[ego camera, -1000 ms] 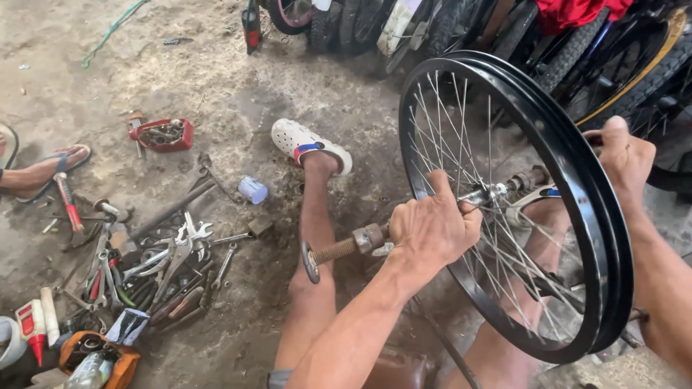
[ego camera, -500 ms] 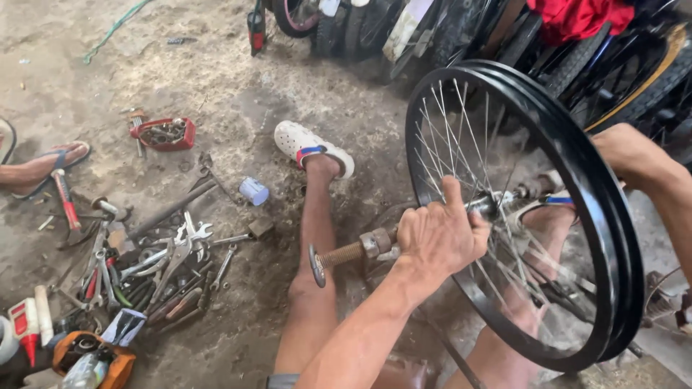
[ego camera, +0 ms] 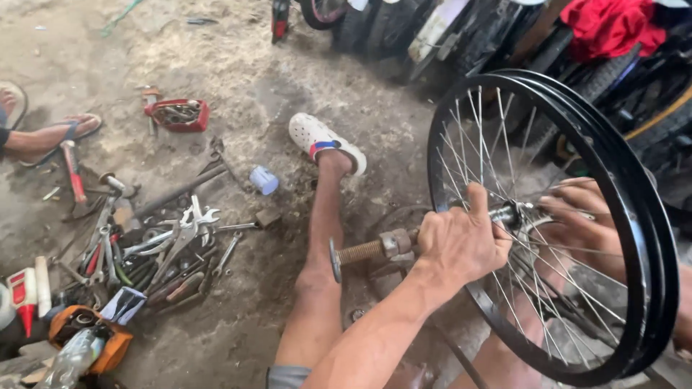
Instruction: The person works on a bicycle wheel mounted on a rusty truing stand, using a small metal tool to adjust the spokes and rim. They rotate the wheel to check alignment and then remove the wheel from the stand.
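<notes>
A black-rimmed spoked bicycle wheel (ego camera: 652, 216) stands upright over my lap. My left hand (ego camera: 461, 248) is closed on a rusty threaded tool (ego camera: 367, 251) that sticks out to the left from the hub (ego camera: 513, 214). My right hand (ego camera: 587, 227) is behind the spokes, with its fingers curled around the far side of the hub. My bare left leg stretches forward along the dirt floor and ends in a white clog (ego camera: 324, 140).
A heap of wrenches and pliers (ego camera: 169, 248) lies on the left, beside a red-handled hammer (ego camera: 72, 169), a red tray (ego camera: 180, 115) and a small pale cup (ego camera: 264, 180). Another person's sandalled foot (ego camera: 54, 135) is at the far left. Parked bikes and tyres (ego camera: 432, 32) line the back.
My right hand has left the top of the rim and come down behind the spokes to the hub. My left hand has stayed on the threaded tool.
</notes>
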